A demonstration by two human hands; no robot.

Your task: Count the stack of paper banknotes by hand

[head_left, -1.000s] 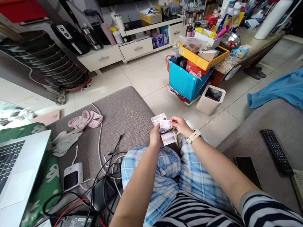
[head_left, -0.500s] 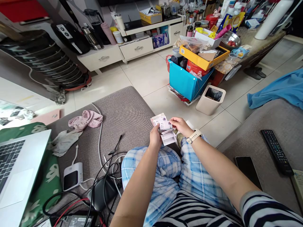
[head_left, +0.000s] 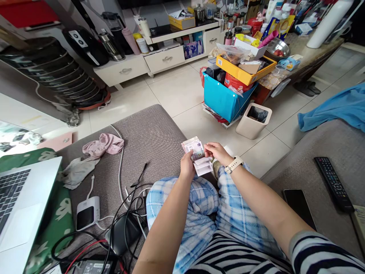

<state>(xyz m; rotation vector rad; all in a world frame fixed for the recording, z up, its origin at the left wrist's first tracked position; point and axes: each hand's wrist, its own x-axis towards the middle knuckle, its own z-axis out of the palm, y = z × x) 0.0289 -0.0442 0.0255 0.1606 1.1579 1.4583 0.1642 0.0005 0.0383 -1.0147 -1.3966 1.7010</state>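
Nearest us, we saw a striped shirt [head_left: 242, 257] cut off by the lower edge, then plaid trousers [head_left: 178, 205]. Leftward, a laptop [head_left: 24, 224] ran out of view, and black cables [head_left: 111, 230] partly covered a dark box [head_left: 127, 234] we could not identify. Rightward, the right forearm [head_left: 264, 198] hid part of a phone [head_left: 298, 203]. Over the knees, the banknotes [head_left: 196, 147] lay in the left hand [head_left: 187, 164], held by its fingers, the thumb across their upper face and the rest hidden beneath; we made out a figure 5, but the lower slips' print was too small to read. The right hand [head_left: 218, 151], a watch [head_left: 234, 164] at its wrist, was at the notes' right edge, fingers narrow; we could not tell whether they pinched one. Farther off, a waste bin [head_left: 242, 127] stood beside a blue box [head_left: 222, 99], whose contents were largely covered by a yellow tray [head_left: 235, 72].
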